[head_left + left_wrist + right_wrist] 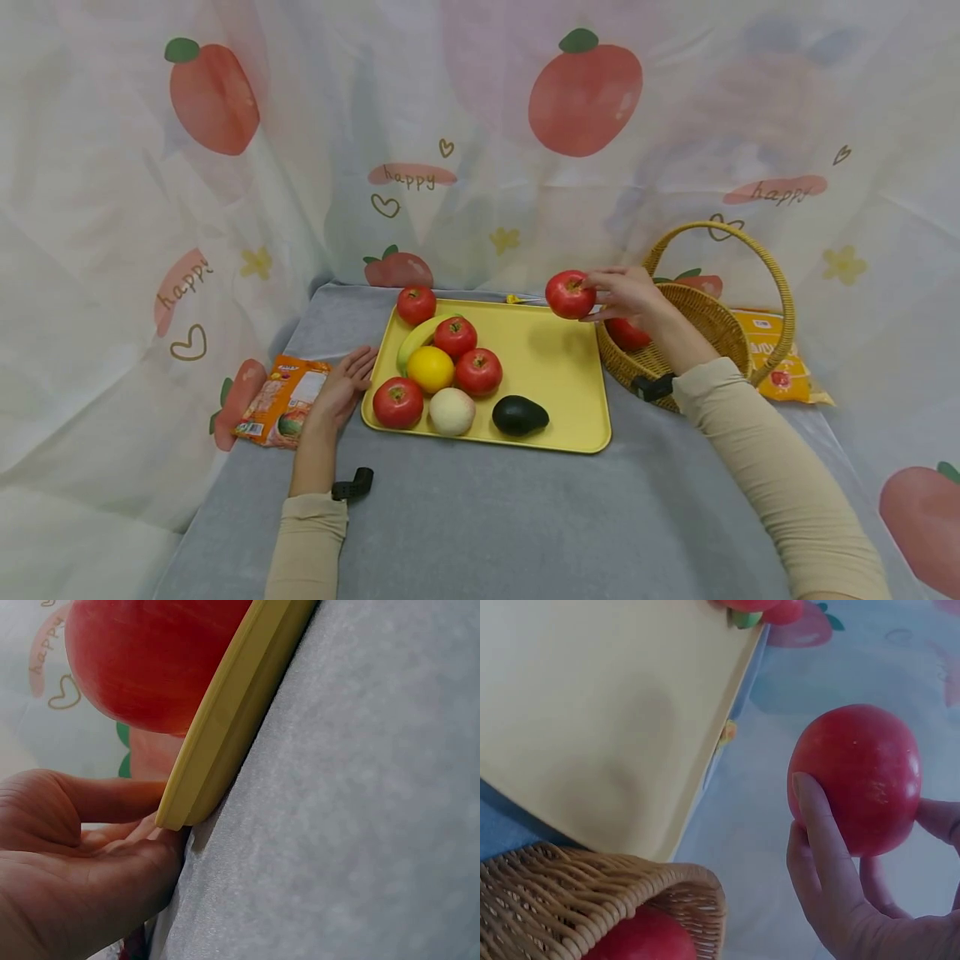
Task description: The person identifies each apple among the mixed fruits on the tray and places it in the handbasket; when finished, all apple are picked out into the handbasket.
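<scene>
A red apple (568, 295) is held up over the back right of a yellow tray (566, 400) by my right hand (626, 293), thumb and fingertips around its sides. In the right wrist view the same apple (859, 780) shows between the fingers. My left hand (343, 390) rests against the tray's left edge with its fingers fairly straight; in the left wrist view its fingertips are hidden behind the tray rim (217, 739). On the tray lie several red apples (478, 372), a banana (415, 340), a yellow round fruit (430, 369), a pale peach-like fruit (452, 412) and an avocado (520, 415).
A wicker basket (712, 321) with a tall handle stands right of the tray, a red apple (626, 335) inside. An orange snack bag (281, 402) lies at left, a yellow-orange bag (780, 354) behind the basket. A small yellow-ended item (514, 298) lies behind the tray.
</scene>
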The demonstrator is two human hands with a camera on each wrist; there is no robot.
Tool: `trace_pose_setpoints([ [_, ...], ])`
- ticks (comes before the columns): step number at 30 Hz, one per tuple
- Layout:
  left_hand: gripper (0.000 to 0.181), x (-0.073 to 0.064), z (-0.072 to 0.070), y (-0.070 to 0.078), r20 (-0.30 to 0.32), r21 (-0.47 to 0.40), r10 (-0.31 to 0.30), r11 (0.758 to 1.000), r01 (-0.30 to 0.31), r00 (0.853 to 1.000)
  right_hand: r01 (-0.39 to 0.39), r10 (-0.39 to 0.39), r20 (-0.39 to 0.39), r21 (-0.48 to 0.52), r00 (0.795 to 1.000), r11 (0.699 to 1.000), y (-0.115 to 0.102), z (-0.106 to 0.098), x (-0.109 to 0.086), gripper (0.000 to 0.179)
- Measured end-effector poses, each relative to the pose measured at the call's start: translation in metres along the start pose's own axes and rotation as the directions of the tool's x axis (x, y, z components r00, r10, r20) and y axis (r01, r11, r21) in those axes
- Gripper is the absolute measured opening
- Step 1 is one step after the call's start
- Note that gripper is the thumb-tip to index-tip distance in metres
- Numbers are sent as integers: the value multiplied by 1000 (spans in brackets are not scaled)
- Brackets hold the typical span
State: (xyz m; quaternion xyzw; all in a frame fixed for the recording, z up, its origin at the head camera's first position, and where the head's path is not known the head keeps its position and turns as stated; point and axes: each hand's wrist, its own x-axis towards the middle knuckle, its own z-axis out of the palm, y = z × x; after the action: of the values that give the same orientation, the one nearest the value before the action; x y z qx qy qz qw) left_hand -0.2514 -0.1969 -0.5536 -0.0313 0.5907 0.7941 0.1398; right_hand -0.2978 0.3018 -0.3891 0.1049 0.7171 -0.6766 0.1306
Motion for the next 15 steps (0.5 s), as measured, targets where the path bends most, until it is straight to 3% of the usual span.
trace_pose_setpoints([
  [9,83,-3,1,0,-2,3,-12,1000,12,1000,-4,4,17,14,1000,1000,-6,-15,-5,51],
  [15,82,0,2,1,0,6,-11,1000,11,1000,-5,4,16,18,1000,1000,-9,-27,-8,58],
])
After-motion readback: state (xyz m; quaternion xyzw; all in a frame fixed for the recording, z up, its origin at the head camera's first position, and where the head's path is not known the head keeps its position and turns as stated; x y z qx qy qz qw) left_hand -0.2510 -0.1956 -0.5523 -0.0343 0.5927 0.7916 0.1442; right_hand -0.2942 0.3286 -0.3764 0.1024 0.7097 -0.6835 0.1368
